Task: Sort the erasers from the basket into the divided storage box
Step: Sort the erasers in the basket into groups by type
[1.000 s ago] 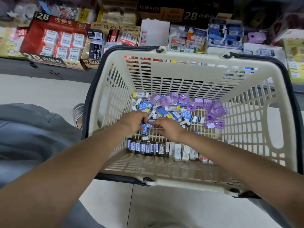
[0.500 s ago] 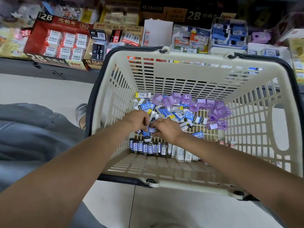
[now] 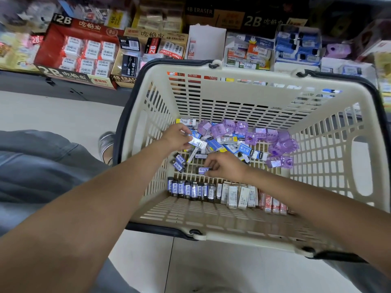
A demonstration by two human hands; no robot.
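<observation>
Erasers (image 3: 213,144) are being picked from the basket (image 3: 254,72): one pinched by each of left hand (image 3: 176,138) and right hand (image 3: 225,166); matching compartments must be found next.

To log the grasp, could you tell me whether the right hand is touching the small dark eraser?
Touching: the head view shows the right hand pinching the small dark eraser at its fingertips.

Head cam, close, looks down+fwd into basket (image 3: 243,83).

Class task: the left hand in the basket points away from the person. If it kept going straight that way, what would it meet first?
Probably the white eraser just beyond the left hand, then the basket wall; depth is unclear.
</observation>
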